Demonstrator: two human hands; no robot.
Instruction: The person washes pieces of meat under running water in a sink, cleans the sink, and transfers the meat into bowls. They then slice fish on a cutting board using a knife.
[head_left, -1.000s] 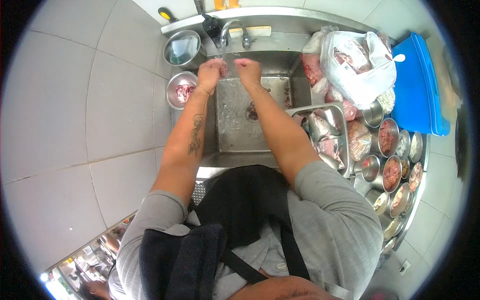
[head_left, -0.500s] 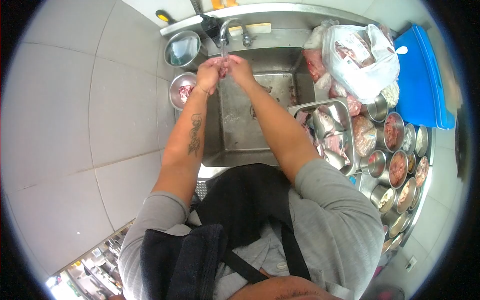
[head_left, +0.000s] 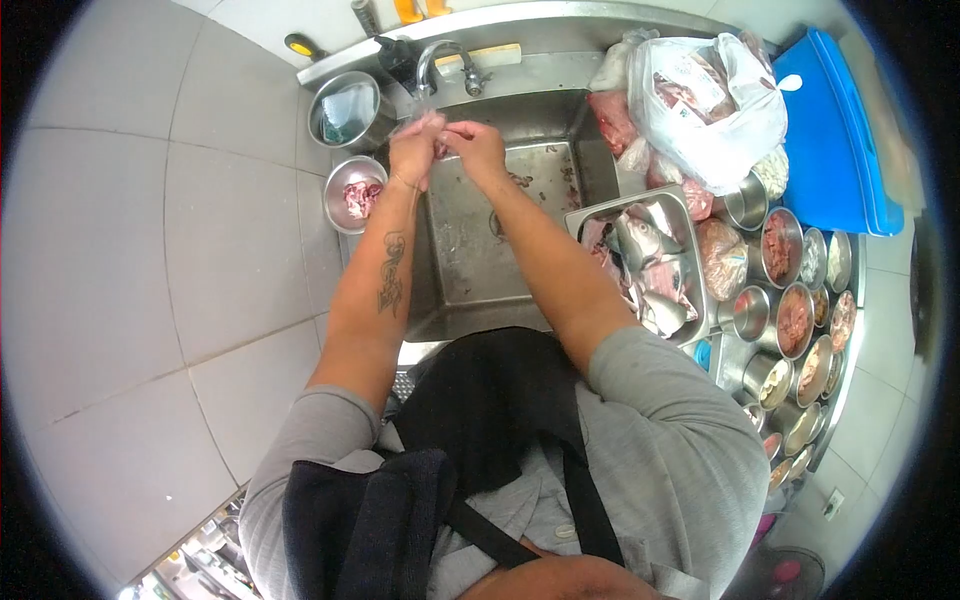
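Both of my hands are together just below the curved tap (head_left: 430, 75), over the back left of the steel sink (head_left: 490, 260). My left hand (head_left: 413, 158) is closed around a small reddish piece of raw meat (head_left: 440, 150), mostly hidden by the fingers. Pinched against the same piece are the fingertips of my right hand (head_left: 478, 152). Water splashes over the left fingers. Left of that hand, a small steel bowl (head_left: 338, 203) holds pink and white raw pieces (head_left: 360, 196).
Behind the bowl stands a steel pot (head_left: 380, 125). A tray (head_left: 575, 222) with cut fish (head_left: 640, 238) sits at the sink's right edge. Farther right are a white plastic bag (head_left: 720, 150), a blue lid (head_left: 840, 150) and several steel containers of food (head_left: 796, 318). Dark scraps (head_left: 568, 185) lie in the sink.
The view has shifted slightly, so the sink and tray appear a little farther left. My hands stay at the tap; the right fingers have drawn into a tighter pinch.
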